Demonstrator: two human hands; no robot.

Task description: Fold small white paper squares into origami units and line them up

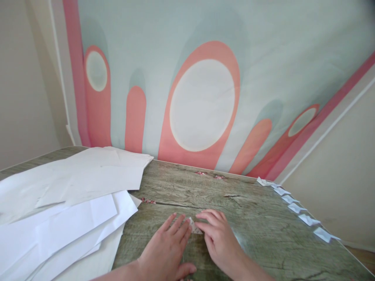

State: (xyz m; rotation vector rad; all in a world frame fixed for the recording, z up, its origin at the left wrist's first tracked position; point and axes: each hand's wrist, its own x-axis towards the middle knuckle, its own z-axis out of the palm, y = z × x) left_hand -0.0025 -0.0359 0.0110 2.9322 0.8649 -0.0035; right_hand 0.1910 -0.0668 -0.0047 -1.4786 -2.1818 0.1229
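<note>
A small folded piece of paper [195, 226] lies on the wood-patterned table [249, 212] between my hands, partly covered by fingers. My left hand [170, 244] rests palm down to its left, fingers stretched out, the fingertips at the paper's left edge. On the other side, my right hand [218, 238] has bent, parted fingers, with the index fingertip at the paper's right side. Neither hand is wrapped round anything.
Loose white sheets [102, 175] overlap on the left of the table, with more strips and sheets [79, 222] nearer me. Several small folded papers [309, 220] line the right edge. A coral and pale green patterned backdrop [155, 58] stands behind the table.
</note>
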